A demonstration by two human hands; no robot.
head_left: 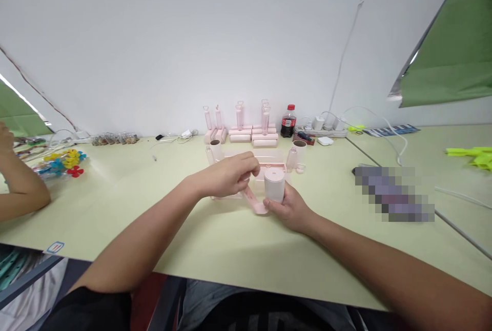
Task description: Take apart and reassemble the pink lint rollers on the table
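My right hand (291,209) is wrapped round a white roll (274,187) with a pale pink end, held upright above the table. A pink curved part (255,204) hangs at the roll's lower left, by my right thumb. Just left of the roll, my left hand (231,174) has its fingers curled together; whatever they may hold is too small to make out. Behind my hands lie clear and pink plastic parts (271,156). One cardboard-cored roll (216,149) stands to their left and another (299,151) to their right.
Pink rollers (264,140) and upright handles line the wall beside a cola bottle (288,122). Further right are a power strip (326,132) with cables and a blurred object (392,193). Another person's arm (23,187) rests at the left, near colourful flower pieces (72,159).
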